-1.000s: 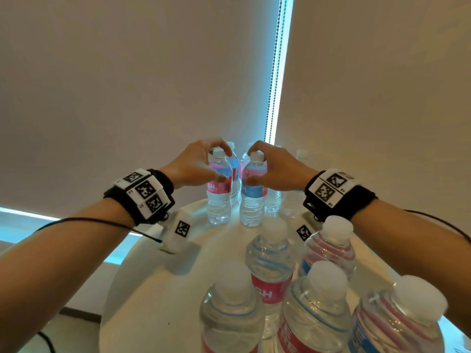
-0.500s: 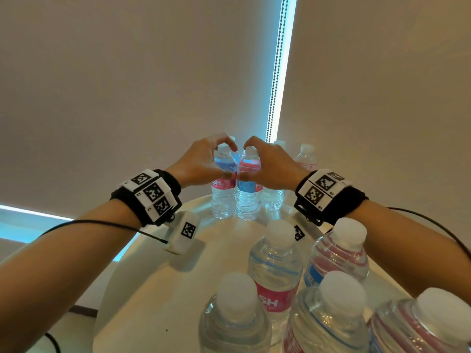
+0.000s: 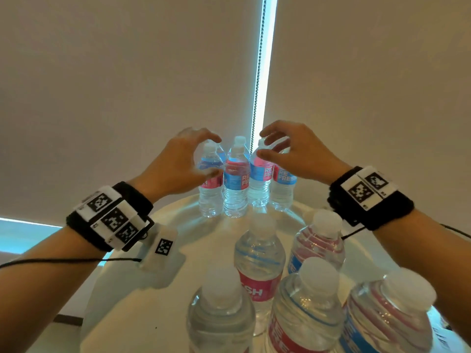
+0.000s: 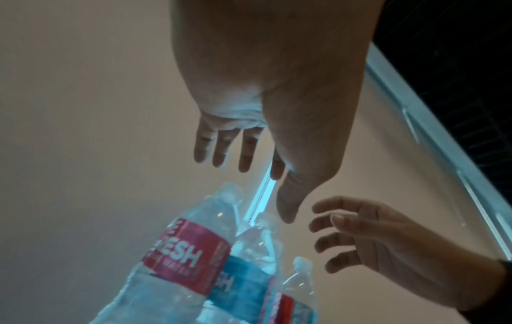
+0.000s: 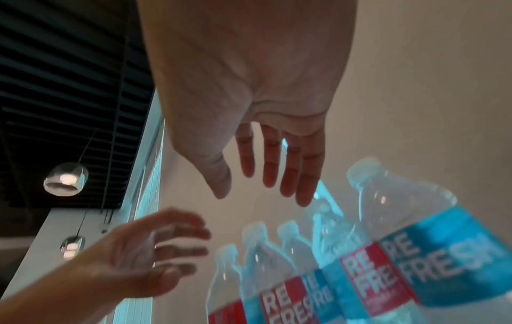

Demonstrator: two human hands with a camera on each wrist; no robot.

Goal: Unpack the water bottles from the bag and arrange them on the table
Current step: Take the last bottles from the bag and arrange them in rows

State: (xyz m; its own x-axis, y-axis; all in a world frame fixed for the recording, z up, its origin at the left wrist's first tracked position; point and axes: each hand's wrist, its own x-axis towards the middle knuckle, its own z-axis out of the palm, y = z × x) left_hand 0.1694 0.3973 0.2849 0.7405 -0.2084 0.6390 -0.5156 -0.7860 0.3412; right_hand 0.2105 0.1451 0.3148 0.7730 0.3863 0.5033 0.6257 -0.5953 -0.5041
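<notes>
Both forearms are bare. Each wrist wears a black band carrying white plates printed with black square codes; a thin black cable trails from beneath the left band.

1. Far bottles: a tight cluster standing upright at the table's far edge, clear plastic, white caps, pink-and-blue labels
2. Near bottles: five more upright, bunched close together at the near right of the round white table, same caps and labels
</notes>
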